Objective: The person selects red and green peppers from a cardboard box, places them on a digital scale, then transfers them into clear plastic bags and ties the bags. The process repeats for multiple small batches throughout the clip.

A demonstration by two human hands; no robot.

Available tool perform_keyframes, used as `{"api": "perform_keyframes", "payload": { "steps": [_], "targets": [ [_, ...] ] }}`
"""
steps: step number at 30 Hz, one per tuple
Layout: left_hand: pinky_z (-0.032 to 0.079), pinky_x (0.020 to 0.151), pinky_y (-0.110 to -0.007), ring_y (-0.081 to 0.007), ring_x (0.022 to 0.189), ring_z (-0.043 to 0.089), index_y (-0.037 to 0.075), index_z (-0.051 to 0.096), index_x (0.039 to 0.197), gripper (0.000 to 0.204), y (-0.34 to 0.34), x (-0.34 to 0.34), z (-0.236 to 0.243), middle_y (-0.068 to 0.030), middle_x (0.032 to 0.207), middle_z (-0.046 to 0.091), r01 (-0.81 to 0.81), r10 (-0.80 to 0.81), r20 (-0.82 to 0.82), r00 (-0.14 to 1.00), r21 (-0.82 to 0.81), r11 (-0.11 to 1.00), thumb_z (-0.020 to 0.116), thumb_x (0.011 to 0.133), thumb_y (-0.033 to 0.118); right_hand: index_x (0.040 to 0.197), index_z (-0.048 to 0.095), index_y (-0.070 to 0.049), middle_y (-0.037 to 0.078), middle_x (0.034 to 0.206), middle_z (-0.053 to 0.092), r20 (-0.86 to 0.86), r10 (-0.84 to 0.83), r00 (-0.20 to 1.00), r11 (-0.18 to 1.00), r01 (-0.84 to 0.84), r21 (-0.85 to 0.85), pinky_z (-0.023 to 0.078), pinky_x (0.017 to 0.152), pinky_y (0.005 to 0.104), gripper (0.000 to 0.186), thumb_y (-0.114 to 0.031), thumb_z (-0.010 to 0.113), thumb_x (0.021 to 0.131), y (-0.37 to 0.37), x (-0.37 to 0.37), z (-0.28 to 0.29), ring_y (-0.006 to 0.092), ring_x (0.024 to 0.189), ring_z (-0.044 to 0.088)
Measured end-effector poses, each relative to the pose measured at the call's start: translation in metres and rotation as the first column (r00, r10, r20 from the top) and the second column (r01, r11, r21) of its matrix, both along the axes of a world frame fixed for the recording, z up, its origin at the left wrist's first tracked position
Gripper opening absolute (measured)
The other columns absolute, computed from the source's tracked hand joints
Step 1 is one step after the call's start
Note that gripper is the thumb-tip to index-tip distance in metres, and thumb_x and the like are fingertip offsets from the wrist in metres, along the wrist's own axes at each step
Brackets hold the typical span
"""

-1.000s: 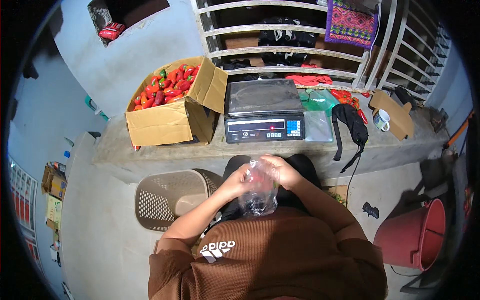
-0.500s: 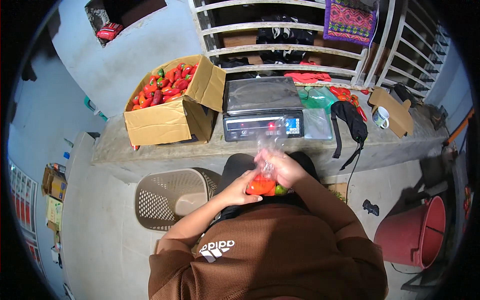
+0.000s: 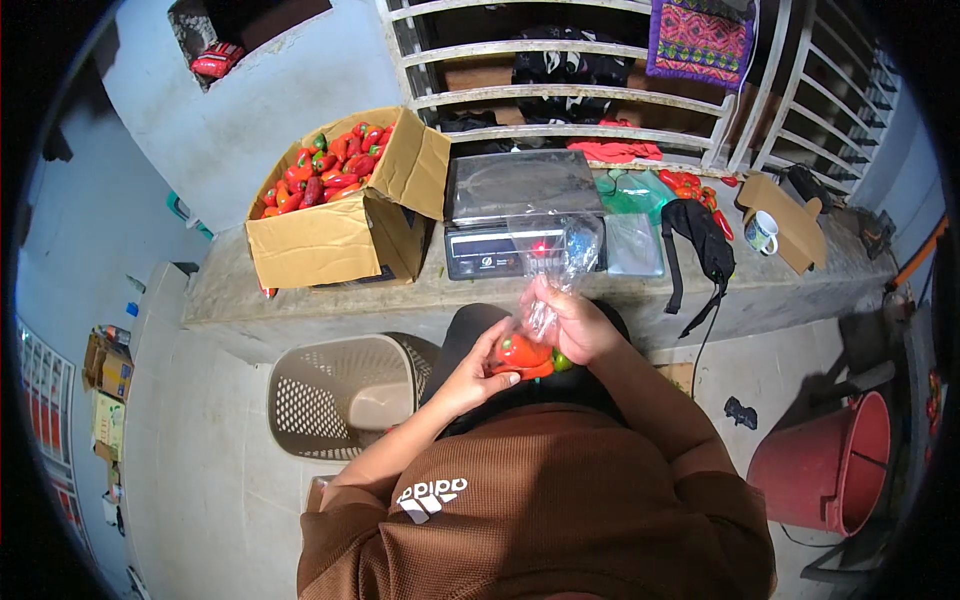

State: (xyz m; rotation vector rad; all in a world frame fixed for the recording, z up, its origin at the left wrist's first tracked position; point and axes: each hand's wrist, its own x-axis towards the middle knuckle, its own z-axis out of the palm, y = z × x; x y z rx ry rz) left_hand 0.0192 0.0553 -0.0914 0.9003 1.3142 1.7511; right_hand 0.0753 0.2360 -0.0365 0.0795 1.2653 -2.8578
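Observation:
Over my lap I hold a clear plastic bag (image 3: 540, 318) with red peppers (image 3: 524, 352) and a green one (image 3: 561, 361) in its lower part. My left hand (image 3: 480, 370) is closed round the filled side, its thumb lying along the bottom of the peppers. With its fingers pinched, my right hand (image 3: 575, 325) grips the gathered neck of the bag. The loose top of the plastic fans out above that grip, in front of the digital scale (image 3: 490, 255). Nothing lies on the scale's dark platform (image 3: 520, 188).
On the concrete ledge (image 3: 345, 312), a cardboard box (image 3: 315, 255) of red peppers stands left of the scale. Clear bags (image 3: 635, 247), a black pouch (image 3: 700, 240), loose peppers (image 3: 690, 187) and a mug (image 3: 761, 233) sit to the right. Below are a beige basket (image 3: 300, 400) and a red bucket (image 3: 800, 470).
My right hand has shifted slightly right, still on the bag's neck. The bag's top has spread wider and higher, and the peppers inside have turned and risen a little.

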Motion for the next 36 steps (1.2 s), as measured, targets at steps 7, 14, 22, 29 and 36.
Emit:
{"api": "perform_keyframes", "payload": {
  "steps": [7,14,22,29,36],
  "targets": [
    [0.029,0.099,-0.032,-0.0181,0.121,0.035,0.006,0.021,0.136,0.07,-0.004,-0.013,0.012,-0.0066,0.133,0.033,0.177,-0.137,0.205,0.969,-0.192,0.965,0.06,0.078,0.016,0.088,0.054,-0.007,0.003,0.074,0.057,0.004,0.078,0.997,0.996,-0.078,0.033,0.042,0.052,0.0214,0.027,-0.032,0.045,0.091,-0.007,0.001,0.002,0.0107,0.06,0.054],
    [0.037,0.088,-0.026,-0.0162,0.11,0.041,0.006,0.029,0.133,0.064,0.002,-0.009,-0.003,-0.0069,0.125,0.039,0.104,-0.083,0.149,0.985,-0.141,0.984,0.047,0.072,0.005,0.087,0.053,-0.007,0.002,0.077,0.056,0.089,0.112,0.99,0.988,-0.12,0.097,0.042,0.055,0.0213,0.026,-0.032,0.046,0.091,-0.017,0.003,-0.003,0.0093,0.062,0.051],
    [0.027,0.098,-0.03,-0.0179,0.115,0.033,0.005,0.04,0.127,0.055,-0.003,-0.007,-0.008,-0.0059,0.121,0.035,0.103,-0.137,-0.252,0.958,-0.145,0.984,0.06,0.078,0.019,0.087,0.053,-0.008,0.001,0.08,0.054,0.035,0.133,0.99,0.986,-0.136,0.098,0.043,0.058,0.0215,0.022,-0.028,0.046,0.091,-0.018,0.003,-0.005,0.0085,0.064,0.05],
    [0.03,0.096,-0.036,-0.0237,0.115,0.034,0.006,0.042,0.124,0.059,-0.001,-0.024,-0.045,-0.013,0.119,0.036,0.216,-0.263,-0.176,0.949,-0.247,0.945,0.067,0.073,0.023,0.095,0.053,-0.006,0.001,0.08,0.054,0.063,0.107,0.992,0.98,-0.116,0.161,0.042,0.059,0.0213,0.014,-0.019,0.048,0.091,-0.032,0.008,-0.008,0.008,0.068,0.051],
    [0.045,0.078,-0.034,-0.0208,0.087,0.057,0.006,0.059,0.099,0.036,0.012,-0.024,-0.003,-0.011,0.094,0.061,0.439,-0.645,-0.236,0.726,-0.563,0.7,0.067,0.073,0.03,0.097,0.052,-0.006,-0.002,0.077,0.05,0.007,0.272,0.962,0.934,-0.266,0.238,0.033,0.052,0.018,0.013,-0.017,0.049,0.09,-0.054,0.019,-0.002,0.0041,0.063,0.042]
  ]
}}
